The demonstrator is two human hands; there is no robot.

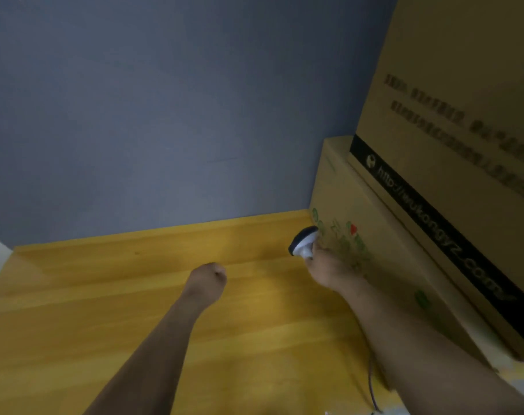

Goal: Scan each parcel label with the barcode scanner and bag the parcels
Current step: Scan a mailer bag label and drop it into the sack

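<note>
A big blue-grey wall filled most of the view. Below it lay a yellow wooden surface. On the right stood a tall brown cardboard box with dark writing on it (too blurry to read) and a black strip with pale letters along its bottom. It sat on a lower cardboard box that had little green and red pictures on its side.

Two bare arms reached out over the yellow wood. The left hand was curled into a fist with nothing in it. The right hand was wrapped tight around the barcode scanner, close to the side of the lower box. The scanner's white and dark head stuck out above the hand and pointed left. A thin dark cable hung under the right arm.
</note>
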